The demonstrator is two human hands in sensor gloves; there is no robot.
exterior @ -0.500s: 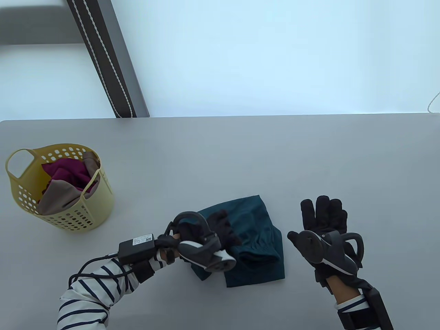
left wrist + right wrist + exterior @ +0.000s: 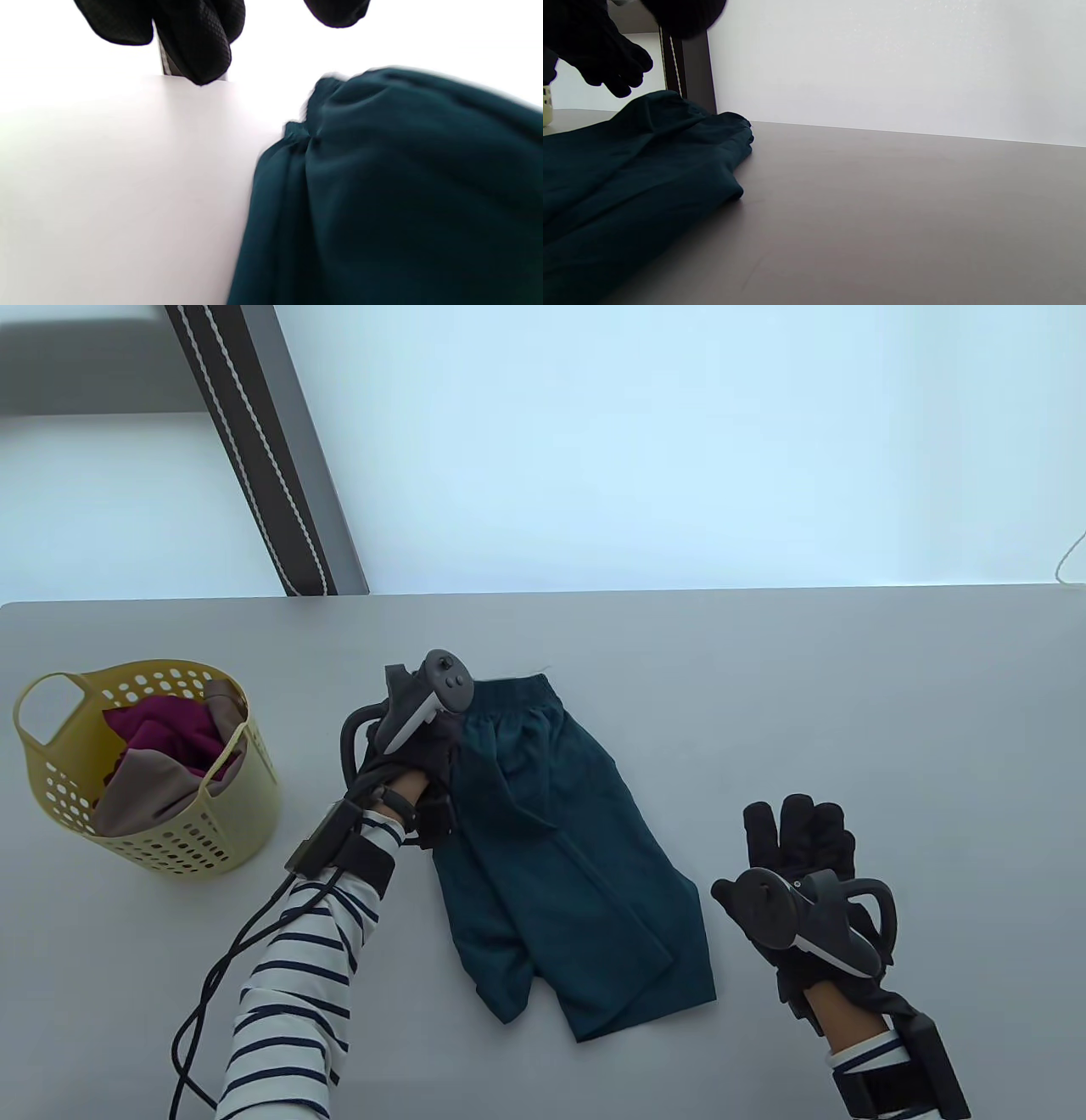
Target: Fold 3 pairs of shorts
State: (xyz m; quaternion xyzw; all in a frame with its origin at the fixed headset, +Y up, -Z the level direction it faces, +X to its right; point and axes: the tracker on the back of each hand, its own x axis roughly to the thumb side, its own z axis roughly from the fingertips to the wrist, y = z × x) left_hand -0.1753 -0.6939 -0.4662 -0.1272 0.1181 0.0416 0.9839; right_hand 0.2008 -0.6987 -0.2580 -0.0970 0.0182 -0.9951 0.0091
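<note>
teal shorts (image 2: 564, 848): lie spread on the counter (image 2: 764, 687), about midway between its left and right edges and toward the near edge, one layer over another.
long axis: runs on a slant, waistband end toward the far-left, leg hems toward the near-right.
waistband (image 2: 509, 700): the far end, gathered, partly under the left hand.
left hand (image 2: 407, 746): at the far-left corner of the shorts, touching the cloth by the waistband; in the left wrist view the fingertips (image 2: 199, 46) hang above bare counter beside the fabric, so whether it pinches the cloth i cannot tell.
right hand (image 2: 793, 848): flat and relaxed with fingers straight, holding nothing, just beside the near-right hem but apart from it.
nearer hand: left for the waistband, right for the hems; my judgement is that a fold along the long axis would need each hand at its own end.
yellow basket (image 2: 212, 848): near the left edge, well apart, with maroon and taupe garments inside.
</note>
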